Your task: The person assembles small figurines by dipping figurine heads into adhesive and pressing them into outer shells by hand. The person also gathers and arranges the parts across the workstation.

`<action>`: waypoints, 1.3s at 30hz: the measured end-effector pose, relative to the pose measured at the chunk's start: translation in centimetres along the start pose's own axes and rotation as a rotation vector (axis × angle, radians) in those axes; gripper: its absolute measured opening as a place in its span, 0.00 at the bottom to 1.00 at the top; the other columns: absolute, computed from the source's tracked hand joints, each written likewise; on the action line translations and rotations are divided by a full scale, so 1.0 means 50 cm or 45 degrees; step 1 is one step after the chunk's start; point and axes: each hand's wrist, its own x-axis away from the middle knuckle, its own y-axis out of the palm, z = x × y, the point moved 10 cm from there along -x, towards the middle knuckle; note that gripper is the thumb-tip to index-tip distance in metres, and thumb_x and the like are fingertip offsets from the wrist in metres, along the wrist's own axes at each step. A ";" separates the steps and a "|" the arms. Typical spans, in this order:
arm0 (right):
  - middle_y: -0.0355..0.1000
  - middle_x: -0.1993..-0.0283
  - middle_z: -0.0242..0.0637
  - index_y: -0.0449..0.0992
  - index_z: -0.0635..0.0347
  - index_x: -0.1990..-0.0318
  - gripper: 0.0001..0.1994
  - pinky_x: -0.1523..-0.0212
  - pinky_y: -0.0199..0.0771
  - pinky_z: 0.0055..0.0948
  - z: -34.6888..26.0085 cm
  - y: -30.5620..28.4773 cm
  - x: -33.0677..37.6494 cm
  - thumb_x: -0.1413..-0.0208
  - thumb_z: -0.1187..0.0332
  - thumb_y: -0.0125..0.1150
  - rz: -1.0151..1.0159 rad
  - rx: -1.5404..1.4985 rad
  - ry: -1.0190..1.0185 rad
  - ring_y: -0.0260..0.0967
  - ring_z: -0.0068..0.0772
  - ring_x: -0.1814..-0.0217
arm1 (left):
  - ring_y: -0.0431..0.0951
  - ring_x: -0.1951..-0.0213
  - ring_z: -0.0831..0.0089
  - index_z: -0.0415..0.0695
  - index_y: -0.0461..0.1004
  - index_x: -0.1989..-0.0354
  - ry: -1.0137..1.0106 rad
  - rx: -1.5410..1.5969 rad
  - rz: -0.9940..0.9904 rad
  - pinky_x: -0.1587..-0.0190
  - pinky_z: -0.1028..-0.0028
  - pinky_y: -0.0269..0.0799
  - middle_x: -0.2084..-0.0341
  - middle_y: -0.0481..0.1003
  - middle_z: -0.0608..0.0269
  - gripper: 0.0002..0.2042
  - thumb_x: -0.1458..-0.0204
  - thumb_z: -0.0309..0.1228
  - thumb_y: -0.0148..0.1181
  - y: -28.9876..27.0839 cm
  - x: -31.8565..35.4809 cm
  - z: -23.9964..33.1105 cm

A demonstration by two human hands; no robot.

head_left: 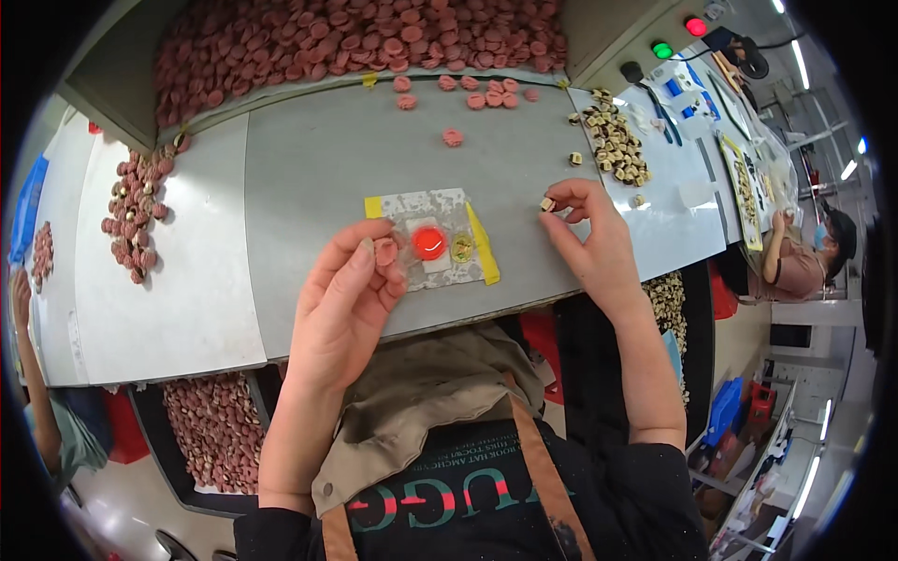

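Note:
My left hand [344,297] pinches a small round pink cup-shaped piece [385,251] between thumb and fingers, just left of a mat. In my right hand [599,245], thumb and forefinger close on a small cream-and-dark block [547,204] above the table. Between the hands, a grey speckled mat [435,201] is fixed to the tabletop with yellow tape [484,245]. On it sit a glossy red round disc [429,243] and a smaller gold-green round piece [461,249].
Pink pieces fill a wide bin [374,35] at the back; several more lie before it. Cream-and-dark blocks [617,142] are heaped at right, pink-and-cream pieces [134,224] at left. Below the edge stand filled dark trays [213,430]. Co-workers are at right [800,252] and far left [58,430].

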 end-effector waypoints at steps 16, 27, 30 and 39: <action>0.70 0.63 0.36 0.73 0.64 0.60 0.09 0.64 0.70 0.25 0.004 0.071 0.021 0.47 0.74 0.63 0.025 0.042 -0.017 0.69 0.27 0.67 | 0.71 0.60 0.81 0.38 0.67 0.45 -0.024 0.178 -0.057 0.53 0.79 0.69 0.60 0.71 0.67 0.15 0.37 0.32 0.50 -0.049 0.012 0.014; 0.70 0.62 0.41 0.72 0.62 0.55 0.13 0.62 0.70 0.30 -0.053 0.093 0.012 0.47 0.72 0.63 -0.140 0.341 -0.009 0.68 0.37 0.66 | 0.71 0.59 0.80 0.38 0.67 0.45 0.010 0.238 -0.060 0.52 0.79 0.68 0.58 0.71 0.66 0.15 0.37 0.32 0.49 -0.077 0.042 0.031; 0.71 0.60 0.41 0.73 0.63 0.55 0.11 0.59 0.70 0.31 -0.074 0.113 0.015 0.46 0.74 0.60 -0.302 0.279 -0.163 0.70 0.38 0.61 | 0.73 0.60 0.79 0.39 0.66 0.44 -0.016 0.199 0.057 0.54 0.78 0.71 0.58 0.73 0.64 0.15 0.37 0.32 0.49 -0.088 0.049 0.031; 0.72 0.62 0.42 0.75 0.65 0.59 0.07 0.61 0.71 0.30 -0.114 0.130 0.012 0.46 0.77 0.58 -0.380 0.438 -0.114 0.71 0.40 0.62 | 0.72 0.58 0.80 0.39 0.65 0.43 -0.035 0.251 -0.093 0.52 0.79 0.70 0.54 0.72 0.62 0.16 0.37 0.32 0.48 -0.099 0.068 0.046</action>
